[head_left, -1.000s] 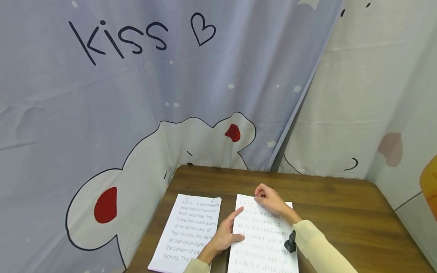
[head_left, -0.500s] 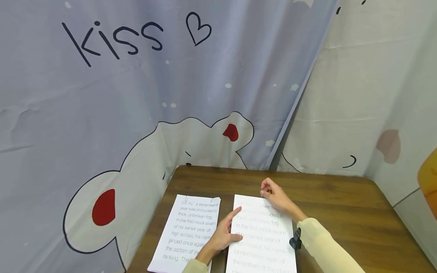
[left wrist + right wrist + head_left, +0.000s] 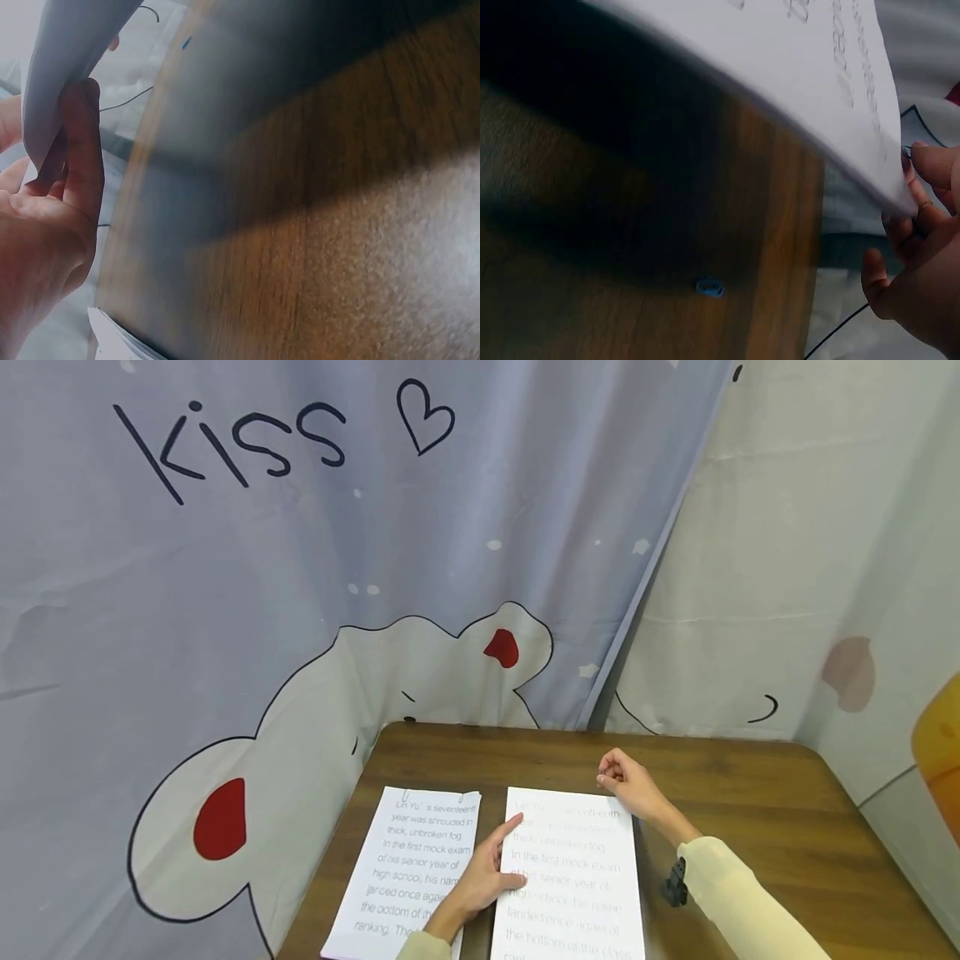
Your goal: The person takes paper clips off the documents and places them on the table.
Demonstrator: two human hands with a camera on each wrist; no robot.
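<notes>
In the head view my left hand (image 3: 480,883) grips a stack of printed sheets (image 3: 570,893) by its left edge, thumb on top. The left wrist view shows its fingers (image 3: 84,150) beneath the bent paper. The stack is raised off the table. At its top right corner, my right hand (image 3: 632,789) pinches a small blue paper clip (image 3: 906,151) between thumb and finger. The right wrist view has the clip at the edge of the paper; whether it grips the sheets cannot be told.
A second printed stack (image 3: 405,877) lies on the wooden table (image 3: 787,843) to the left, with a clip (image 3: 406,796) at its top edge. A small blue clip (image 3: 709,286) lies on the tabletop below the raised sheets. Patterned curtains (image 3: 450,527) hang behind.
My right hand has moved right along the top edge of the stack, from near its middle to the right corner. The left hand keeps its grip. The head view has shifted slightly.
</notes>
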